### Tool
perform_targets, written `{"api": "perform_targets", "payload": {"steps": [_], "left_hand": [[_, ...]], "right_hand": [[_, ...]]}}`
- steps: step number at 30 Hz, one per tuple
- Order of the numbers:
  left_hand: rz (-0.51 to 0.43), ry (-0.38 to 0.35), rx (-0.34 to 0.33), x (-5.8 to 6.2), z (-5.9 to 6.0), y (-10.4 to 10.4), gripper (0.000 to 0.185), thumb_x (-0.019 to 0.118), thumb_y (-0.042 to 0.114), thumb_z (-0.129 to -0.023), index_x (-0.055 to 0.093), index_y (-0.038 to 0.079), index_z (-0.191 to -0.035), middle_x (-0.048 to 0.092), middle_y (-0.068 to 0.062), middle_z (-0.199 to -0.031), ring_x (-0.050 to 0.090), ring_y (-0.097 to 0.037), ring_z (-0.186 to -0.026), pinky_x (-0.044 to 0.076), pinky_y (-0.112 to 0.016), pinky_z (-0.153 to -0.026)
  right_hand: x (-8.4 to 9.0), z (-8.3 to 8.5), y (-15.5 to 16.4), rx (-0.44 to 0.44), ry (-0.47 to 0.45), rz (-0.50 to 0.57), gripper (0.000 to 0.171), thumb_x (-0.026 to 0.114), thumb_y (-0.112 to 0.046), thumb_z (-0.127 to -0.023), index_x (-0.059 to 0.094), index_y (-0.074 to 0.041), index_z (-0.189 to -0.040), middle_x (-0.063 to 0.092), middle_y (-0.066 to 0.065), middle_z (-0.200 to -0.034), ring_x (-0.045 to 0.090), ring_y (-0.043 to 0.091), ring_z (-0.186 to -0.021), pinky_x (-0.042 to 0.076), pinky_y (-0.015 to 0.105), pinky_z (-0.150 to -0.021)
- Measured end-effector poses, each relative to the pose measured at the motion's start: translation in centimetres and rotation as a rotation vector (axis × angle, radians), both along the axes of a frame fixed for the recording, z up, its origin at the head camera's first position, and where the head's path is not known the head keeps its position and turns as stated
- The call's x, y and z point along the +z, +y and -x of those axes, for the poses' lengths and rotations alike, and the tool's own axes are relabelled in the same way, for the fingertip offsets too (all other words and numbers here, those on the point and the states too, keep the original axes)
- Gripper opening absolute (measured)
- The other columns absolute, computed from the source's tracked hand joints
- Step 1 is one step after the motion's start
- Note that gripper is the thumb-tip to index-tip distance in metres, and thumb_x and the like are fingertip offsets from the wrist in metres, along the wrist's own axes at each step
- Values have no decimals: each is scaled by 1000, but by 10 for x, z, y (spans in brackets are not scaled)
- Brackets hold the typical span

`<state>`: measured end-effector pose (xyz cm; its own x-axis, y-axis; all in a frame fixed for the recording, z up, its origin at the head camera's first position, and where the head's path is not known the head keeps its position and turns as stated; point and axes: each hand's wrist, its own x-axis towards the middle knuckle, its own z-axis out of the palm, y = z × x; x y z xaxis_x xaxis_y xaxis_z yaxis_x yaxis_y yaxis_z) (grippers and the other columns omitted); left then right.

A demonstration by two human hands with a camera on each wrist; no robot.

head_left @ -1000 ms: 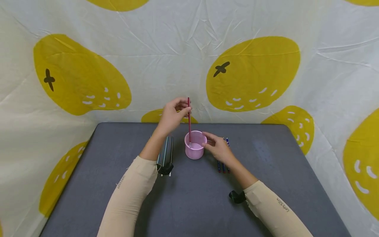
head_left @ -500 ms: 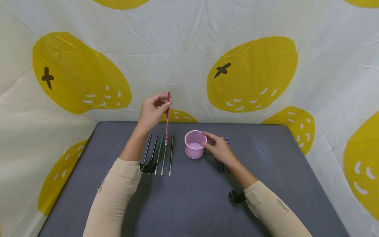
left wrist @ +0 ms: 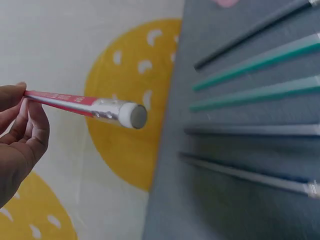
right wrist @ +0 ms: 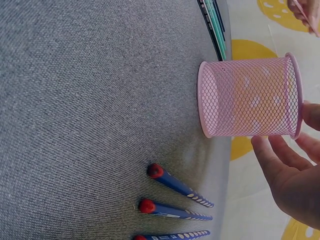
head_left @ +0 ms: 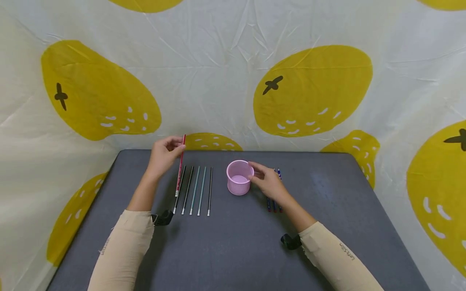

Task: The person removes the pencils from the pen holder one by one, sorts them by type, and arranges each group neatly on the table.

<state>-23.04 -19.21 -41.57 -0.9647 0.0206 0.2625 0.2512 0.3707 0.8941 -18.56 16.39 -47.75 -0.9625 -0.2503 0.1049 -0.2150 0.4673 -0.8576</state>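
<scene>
My left hand (head_left: pixel 164 155) pinches a red pencil (head_left: pixel 179 173) near its upper end, between thumb and fingers. The pencil tilts with its white eraser end down, above the leftmost of several pencils in a row; in the left wrist view that eraser (left wrist: pixel 132 115) points toward the camera. Dark pencils (head_left: pixel 210 192) and teal pencils (head_left: pixel 195 190) make up this row, erasers toward me. Right of it stands a pink mesh pencil cup (head_left: pixel 238 188), upright, with nothing visible inside. My right hand (head_left: pixel 268 182) holds the cup by its right side, at the rim.
Three blue pencils (right wrist: pixel 182 187) with red ends lie side by side on the dark grey table (head_left: pixel 233 246), partly under my right hand and wrist. Behind the table's far edge hangs a white cloth (head_left: pixel 204 89) with yellow fruit shapes.
My left hand has lifted the red pencil out of the cup, carried it left over the row, then lowered it toward the row's left end. The right hand stays on the cup.
</scene>
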Motion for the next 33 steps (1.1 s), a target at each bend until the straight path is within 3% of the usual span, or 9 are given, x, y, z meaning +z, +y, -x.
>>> {"api": "perform_targets", "payload": {"steps": [6, 9, 14, 22, 28, 33], "left_hand": [[53, -68, 24, -18, -2, -27, 26, 73, 5, -95, 70, -10, -116, 68, -23, -96, 61, -2, -70, 58, -17, -64], [127, -108, 22, -26, -2, -38, 26, 72, 4, -95, 69, -11, -116, 69, -22, -95, 61, -2, -71, 58, -18, -65], [246, -208, 5, -43, -1, -52, 27, 72, 8, -96, 69, -10, -116, 72, -21, -97, 67, -14, -75, 56, -19, -63], [216, -353, -8, -77, 7, -62, 26, 71, 5, -96, 68, -12, -114, 74, -19, -91, 66, -9, -63, 59, -22, -60], [240, -393, 6, -86, 9, -60, 25, 71, 6, -96, 69, -11, -113, 75, -22, -96, 67, -10, -63, 60, -24, -59], [290, -368, 55, -93, 12, -56, 23, 73, 8, -94, 71, -9, -110, 77, -20, -95, 67, -7, -60, 58, -22, -57]], "right_hand": [[0, 1, 0, 6, -1, 15, 53, 71, -6, -97, 55, 1, -146, 62, 25, -141, 68, 41, -120, 58, 50, -100], [-1, 2, 0, 9, 8, 19, 52, 71, -6, -96, 55, 1, -146, 62, 25, -140, 68, 41, -119, 58, 50, -100], [-3, 3, 1, 8, 12, 10, 52, 71, -7, -97, 56, 0, -146, 63, 24, -140, 69, 40, -119, 58, 49, -100], [-5, 6, 3, 1, -3, -2, 52, 71, -9, -97, 56, -3, -146, 63, 22, -140, 69, 39, -119, 58, 49, -100], [-4, 8, 3, 12, 4, 4, 52, 71, -8, -97, 56, -1, -146, 63, 24, -140, 69, 39, -118, 58, 48, -100], [-3, 9, 3, 15, 8, 23, 52, 71, -6, -96, 56, 1, -145, 65, 26, -136, 70, 40, -117, 58, 49, -99]]}}
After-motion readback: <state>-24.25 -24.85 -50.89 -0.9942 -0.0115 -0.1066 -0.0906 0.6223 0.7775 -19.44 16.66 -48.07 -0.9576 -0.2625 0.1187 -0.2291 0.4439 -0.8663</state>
